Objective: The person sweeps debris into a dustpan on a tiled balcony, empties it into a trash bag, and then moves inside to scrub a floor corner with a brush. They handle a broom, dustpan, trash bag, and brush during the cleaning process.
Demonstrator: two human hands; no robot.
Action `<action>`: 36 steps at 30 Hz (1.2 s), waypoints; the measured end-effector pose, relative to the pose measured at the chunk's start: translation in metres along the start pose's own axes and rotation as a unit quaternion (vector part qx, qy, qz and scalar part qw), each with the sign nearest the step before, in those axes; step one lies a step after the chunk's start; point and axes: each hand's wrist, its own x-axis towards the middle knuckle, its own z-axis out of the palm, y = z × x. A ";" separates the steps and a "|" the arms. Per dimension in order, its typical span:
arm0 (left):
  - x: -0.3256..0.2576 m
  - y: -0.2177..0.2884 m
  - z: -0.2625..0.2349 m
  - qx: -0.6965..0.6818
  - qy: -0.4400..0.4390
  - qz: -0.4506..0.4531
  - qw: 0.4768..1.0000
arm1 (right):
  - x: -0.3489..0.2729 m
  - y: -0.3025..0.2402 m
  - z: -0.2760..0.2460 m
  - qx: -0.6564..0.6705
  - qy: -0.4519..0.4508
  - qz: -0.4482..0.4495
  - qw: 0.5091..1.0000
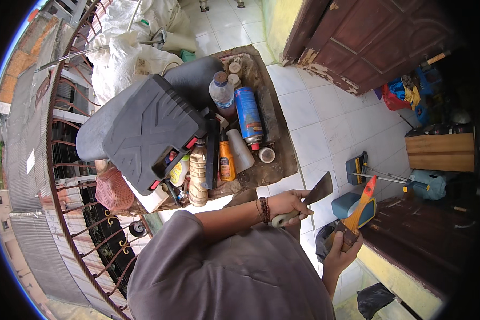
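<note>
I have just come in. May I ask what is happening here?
The person's left hand grips a scraper with a wide, dark blade. The right hand holds a brush, its red-tipped handle pointing away from the palm. The two tools are apart, and both are clear of the worn brown table, which carries a black case, a blue spray can and an orange bottle.
</note>
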 end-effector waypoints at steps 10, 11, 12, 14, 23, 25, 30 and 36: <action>-0.004 0.016 0.005 0.026 0.016 0.027 0.999 | 0.028 0.009 0.007 -0.130 -0.289 0.017 0.948; -0.001 0.018 0.006 0.028 0.010 0.021 0.999 | 0.023 0.016 0.006 -0.088 -0.221 0.015 0.971; 0.003 0.019 0.008 0.031 0.004 0.015 0.999 | 0.018 0.023 0.004 -0.047 -0.150 0.012 0.987; 0.008 0.022 0.011 0.021 0.015 0.008 1.000 | 0.020 0.022 0.007 -0.063 -0.084 -0.005 0.994; 0.046 0.021 0.019 0.010 0.036 0.001 0.999 | 0.033 0.049 -0.011 -0.054 -0.092 0.003 0.994; 0.057 0.016 0.023 0.004 0.056 0.003 0.998 | 0.033 0.060 -0.010 -0.098 -0.190 0.052 0.975; 0.069 0.006 0.043 -0.005 0.075 0.045 0.996 | 0.062 0.069 -0.045 -0.026 -0.129 0.023 0.991; 0.121 -0.036 0.056 -0.062 0.015 0.063 0.996 | 0.091 0.123 -0.081 0.010 0.075 -0.082 0.994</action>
